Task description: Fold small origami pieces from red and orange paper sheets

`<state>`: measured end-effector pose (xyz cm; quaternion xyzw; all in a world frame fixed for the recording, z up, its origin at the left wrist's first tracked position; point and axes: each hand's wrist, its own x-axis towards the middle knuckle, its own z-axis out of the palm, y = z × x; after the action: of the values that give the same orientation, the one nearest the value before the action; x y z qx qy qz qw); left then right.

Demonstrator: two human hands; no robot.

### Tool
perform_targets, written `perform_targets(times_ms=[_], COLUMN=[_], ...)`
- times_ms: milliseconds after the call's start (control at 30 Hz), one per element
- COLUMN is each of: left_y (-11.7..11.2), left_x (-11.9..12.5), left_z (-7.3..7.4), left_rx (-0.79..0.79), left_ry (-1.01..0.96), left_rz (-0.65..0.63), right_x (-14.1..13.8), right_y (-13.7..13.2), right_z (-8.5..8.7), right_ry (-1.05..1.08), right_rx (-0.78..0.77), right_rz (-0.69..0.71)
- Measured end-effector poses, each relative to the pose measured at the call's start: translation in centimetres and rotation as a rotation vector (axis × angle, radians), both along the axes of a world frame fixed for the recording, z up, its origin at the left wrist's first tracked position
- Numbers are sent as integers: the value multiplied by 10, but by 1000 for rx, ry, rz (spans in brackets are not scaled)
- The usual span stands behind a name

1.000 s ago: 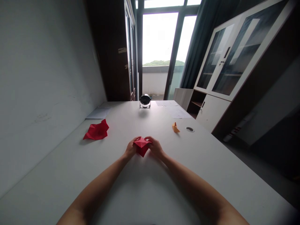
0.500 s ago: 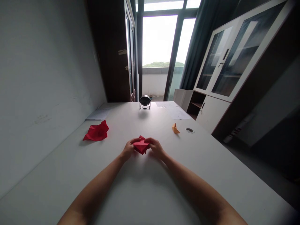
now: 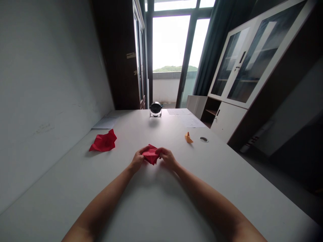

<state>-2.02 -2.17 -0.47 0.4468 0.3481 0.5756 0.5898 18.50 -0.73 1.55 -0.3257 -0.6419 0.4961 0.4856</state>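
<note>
A small piece of folded red paper (image 3: 150, 155) is held between my two hands, just above the middle of the white table (image 3: 151, 208). On its left side, my left hand (image 3: 138, 159) pinches the edge with thumb and fingers. My right hand (image 3: 167, 158) grips the opposite edge the same way. Several creases and pointed corners show on the folded paper, and the lower tips point toward me. Parts of both side edges are hidden under my fingers.
A crumpled red paper sheet (image 3: 103, 141) lies at the left, and a small orange folded paper (image 3: 188, 137) at the right, beside a round cable hole (image 3: 204, 139). At the far edge stands a round black device (image 3: 155, 108). White papers (image 3: 104, 122) lie near the wall.
The folded red paper has tilted slightly, its top corner now showing more. My right fingers have shifted a little on its edge; both hands still hold it.
</note>
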Motion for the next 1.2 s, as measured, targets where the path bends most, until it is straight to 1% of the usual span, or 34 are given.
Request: perform_targets(times_ms=[100, 167, 300, 467, 600, 667, 833, 1067, 1200], left_y=[2, 1, -4, -10, -13, -14, -15, -13, -10], left_x=[0, 1, 4, 1, 2, 3, 6, 5, 5], left_z=[-3, -2, 6, 17, 24, 26, 25, 22, 15], left_rx=[16, 29, 44, -18, -42, -44, -62, -43, -18], left_ry=[-2, 9, 1, -51, -59, -64, -61, -48, 68], left_rz=[9, 12, 3, -68, -80, -84, -32, -29, -27], right_x=[0, 1, 3, 4, 6, 7, 9, 7, 4], right_y=[2, 3, 7, 10, 11, 10, 8, 4, 2], right_z=[-2, -3, -5, -8, -9, -7, -3, -1, -1], right_ry=[-1, -1, 10, 16, 4, 9, 6, -53, -14], right_rx=[-11, -18, -31, -42, -30, -21, -15, -19, -35], right_rz=[-4, -9, -41, -84, -115, -99, -28, -54, -47])
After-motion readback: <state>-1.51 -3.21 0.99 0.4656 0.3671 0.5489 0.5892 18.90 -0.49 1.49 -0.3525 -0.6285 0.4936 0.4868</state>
